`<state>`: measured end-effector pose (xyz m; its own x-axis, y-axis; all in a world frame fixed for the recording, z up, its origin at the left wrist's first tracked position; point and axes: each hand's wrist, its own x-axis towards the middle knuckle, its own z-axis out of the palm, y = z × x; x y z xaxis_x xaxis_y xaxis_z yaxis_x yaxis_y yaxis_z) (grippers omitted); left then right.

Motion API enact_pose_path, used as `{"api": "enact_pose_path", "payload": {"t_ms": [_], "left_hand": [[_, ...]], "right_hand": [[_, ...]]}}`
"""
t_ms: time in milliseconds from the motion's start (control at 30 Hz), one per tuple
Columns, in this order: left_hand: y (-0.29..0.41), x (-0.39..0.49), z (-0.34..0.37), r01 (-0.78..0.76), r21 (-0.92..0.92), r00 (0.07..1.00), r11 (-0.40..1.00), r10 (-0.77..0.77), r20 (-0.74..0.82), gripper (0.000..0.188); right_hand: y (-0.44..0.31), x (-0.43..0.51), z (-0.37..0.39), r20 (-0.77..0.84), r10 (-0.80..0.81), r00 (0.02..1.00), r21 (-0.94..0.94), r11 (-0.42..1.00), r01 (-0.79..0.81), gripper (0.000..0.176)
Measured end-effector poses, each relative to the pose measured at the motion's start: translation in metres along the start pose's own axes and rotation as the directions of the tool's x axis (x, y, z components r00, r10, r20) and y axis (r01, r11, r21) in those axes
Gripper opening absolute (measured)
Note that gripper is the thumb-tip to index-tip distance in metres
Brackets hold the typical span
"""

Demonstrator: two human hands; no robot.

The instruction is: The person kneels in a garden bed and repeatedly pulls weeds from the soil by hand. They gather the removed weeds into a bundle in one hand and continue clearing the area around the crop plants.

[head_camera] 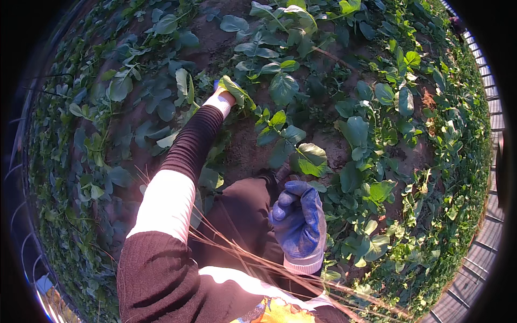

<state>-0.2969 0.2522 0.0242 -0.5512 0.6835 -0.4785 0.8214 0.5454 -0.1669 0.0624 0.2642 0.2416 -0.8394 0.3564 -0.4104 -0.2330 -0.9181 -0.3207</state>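
Observation:
My left hand (227, 95) reaches forward into low leafy plants. A broad green leaf (238, 92) covers most of it, with only a bit of blue glove and the pale cuff showing. Whether its fingers grip a stem is hidden. Close to my knee, my right hand (299, 222) wears a blue coated work glove with a white knit cuff. Its palm faces up, the fingers are loosely curled, and nothing shows in it. Just beyond those fingers grows a leafy plant (309, 159) with toothed, rounded leaves, rooted in brown soil (246, 149).
Dry straw-like stalks (242, 254) lie across my lap and past my right wrist. My bent leg (238, 214) in dark trousers is below. Dense leafy plants (357, 133) spread on both sides. A slatted or ribbed strip (494, 117) borders the right; curved hoops (24, 218) line the left.

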Motion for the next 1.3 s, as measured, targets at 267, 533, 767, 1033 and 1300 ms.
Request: {"api": "enact_pose_path", "payload": {"t_ms": [267,533,767,1033,1300], "left_hand": [[-0.033,-0.047,0.018,0.092,-0.982,0.990,0.162,-0.123,0.073,0.011],[-0.005,-0.039,0.027,-0.087,-0.872,0.946,0.482,-0.235,-0.224,0.018],[-0.030,0.005,0.068,0.145,-0.299,0.984,0.943,-0.169,-0.055,0.016],[-0.016,-0.049,0.065,-0.072,-0.626,0.970,0.777,-0.092,-0.226,0.022],[-0.031,-0.044,0.056,-0.042,-0.671,0.997,0.740,-0.017,-0.080,0.032]], "right_hand": [[0.000,-0.004,0.003,0.012,-0.009,1.000,-0.031,0.999,0.009,0.033],[-0.007,-0.005,0.002,-0.037,-0.003,0.999,-0.019,1.000,0.002,0.033],[0.000,-0.001,-0.002,0.041,0.060,0.997,0.061,0.996,-0.062,0.031],[-0.007,-0.006,0.002,0.038,-0.069,0.997,-0.016,0.997,0.070,0.032],[0.002,-0.003,0.012,0.006,-0.004,1.000,-0.026,1.000,0.004,0.031]]}}
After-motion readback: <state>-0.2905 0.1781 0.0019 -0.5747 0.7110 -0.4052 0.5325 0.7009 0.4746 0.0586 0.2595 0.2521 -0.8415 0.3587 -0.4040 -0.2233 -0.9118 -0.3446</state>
